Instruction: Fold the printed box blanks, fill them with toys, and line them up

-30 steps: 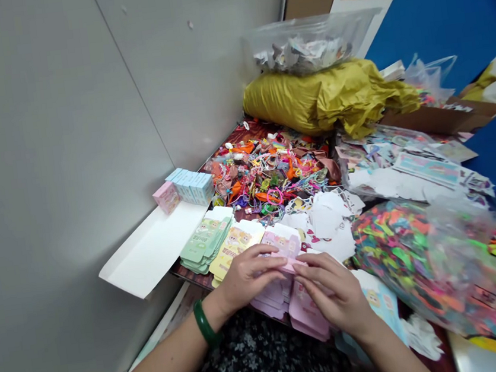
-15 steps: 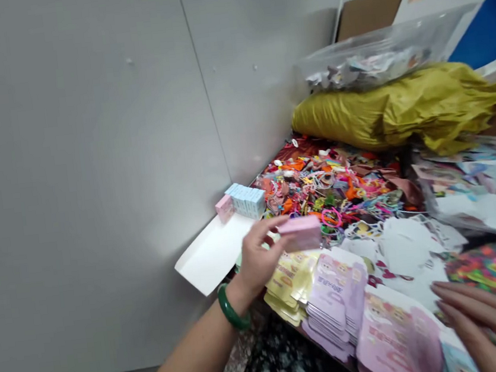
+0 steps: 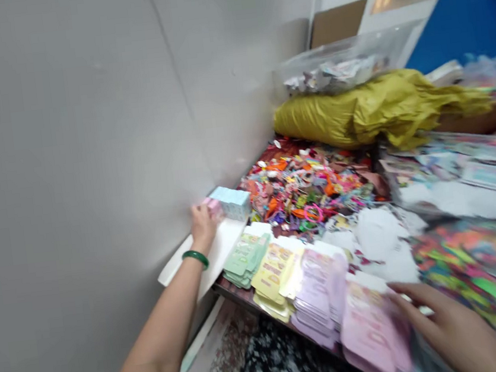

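Watching the head camera from my desk, what did you see at the left hand?

I saw the left hand (image 3: 203,227) stretched far towards the wall, above the end of a white card strip (image 3: 222,239). Its fingers were at a small pink box (image 3: 213,208), just beside a block of light blue boxes (image 3: 231,203). The picture was blurred there, so I could not tell if the hand was grasping the box or only touching it.

Was anything on that wrist?

Yes, I saw a green bangle (image 3: 195,259).

And the right hand?

The right hand (image 3: 455,329) was low on the right side. It looked released, with the fingers spread and nothing held. Its fingertips (image 3: 397,291) were at the edge of a stack of pink printed cards (image 3: 367,333).

What lay on the bench (image 3: 237,291) near them?

Left of the pink cards I saw lilac cards (image 3: 313,289), yellow cards (image 3: 273,272) and green cards (image 3: 245,261), in a row. Behind them was a heap of colourful hair accessories (image 3: 306,188), and behind the heap a mustard-yellow sack (image 3: 356,114) under a clear bag of printed pieces (image 3: 333,72). On the right lay a plastic bag of bright multicoloured pieces (image 3: 478,279).
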`<state>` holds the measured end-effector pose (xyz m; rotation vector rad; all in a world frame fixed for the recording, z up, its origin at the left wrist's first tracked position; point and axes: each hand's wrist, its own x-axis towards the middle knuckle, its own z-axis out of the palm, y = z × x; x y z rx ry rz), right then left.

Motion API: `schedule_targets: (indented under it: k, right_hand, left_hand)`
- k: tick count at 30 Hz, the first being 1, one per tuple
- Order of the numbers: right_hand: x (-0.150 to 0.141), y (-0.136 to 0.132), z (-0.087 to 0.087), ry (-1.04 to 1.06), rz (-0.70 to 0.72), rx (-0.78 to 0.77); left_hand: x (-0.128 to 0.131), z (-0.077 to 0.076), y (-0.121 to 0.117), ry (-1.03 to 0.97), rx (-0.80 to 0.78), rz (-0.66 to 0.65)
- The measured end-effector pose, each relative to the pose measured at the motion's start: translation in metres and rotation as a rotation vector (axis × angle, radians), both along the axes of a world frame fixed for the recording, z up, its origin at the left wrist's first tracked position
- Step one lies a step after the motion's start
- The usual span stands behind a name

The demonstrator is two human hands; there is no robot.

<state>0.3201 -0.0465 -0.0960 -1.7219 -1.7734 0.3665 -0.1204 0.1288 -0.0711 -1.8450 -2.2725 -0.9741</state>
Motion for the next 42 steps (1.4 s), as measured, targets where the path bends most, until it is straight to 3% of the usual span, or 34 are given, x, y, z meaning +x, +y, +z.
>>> schedule_targets:
  k: [3, 6, 12, 17, 19, 21, 24, 27, 29, 32, 39, 42]
  right_hand:
    - [-0.006, 0.001, 0.025, -0.098, -0.075, -0.145]
    - [-0.006, 0.002, 0.035, -0.158, -0.17, -0.25]
    - [-0.002, -0.008, 0.037, -0.073, -0.285, -0.342]
    - [-0.004, -0.012, 0.027, 0.234, -0.299, -0.459]
    - [-0.005, -0.011, 0.024, 0.346, -0.308, -0.494]
    - [-0.007, -0.01, 0.022, 0.401, -0.307, -0.512]
    - [-0.009, -0.007, 0.02, 0.456, -0.311, -0.528]
    - [-0.011, -0.004, 0.018, 0.518, -0.324, -0.542]
    - [-0.011, -0.003, 0.016, 0.558, -0.337, -0.554]
    - [-0.01, -0.002, 0.014, 0.611, -0.357, -0.581]
    - [-0.012, 0.002, 0.01, 0.652, -0.326, -0.618]
    - [-0.011, 0.002, 0.017, 0.64, -0.304, -0.605]
  left_hand:
    - [0.001, -0.005, 0.007, 0.033, -0.049, 0.004]
    - [0.002, -0.006, 0.013, 0.072, -0.101, -0.009]
    - [0.001, 0.001, 0.016, 0.176, -0.151, 0.047]
    - [0.014, 0.014, 0.01, 0.156, -0.025, 0.079]
    - [0.035, 0.021, -0.006, 0.089, 0.126, -0.008]
    - [0.066, 0.025, -0.032, -0.027, 0.247, -0.22]
    - [0.121, 0.019, -0.083, -0.053, 0.068, -0.759]
    - [0.167, 0.005, -0.124, 0.091, -0.16, -1.12]
    - [0.185, -0.002, -0.138, 0.129, -0.341, -1.185]
    - [0.197, -0.004, -0.144, 0.134, -0.506, -1.149]
    - [0.201, -0.005, -0.143, 0.174, -0.574, -1.121]
    - [0.2, -0.003, -0.142, 0.107, -0.61, -1.127]
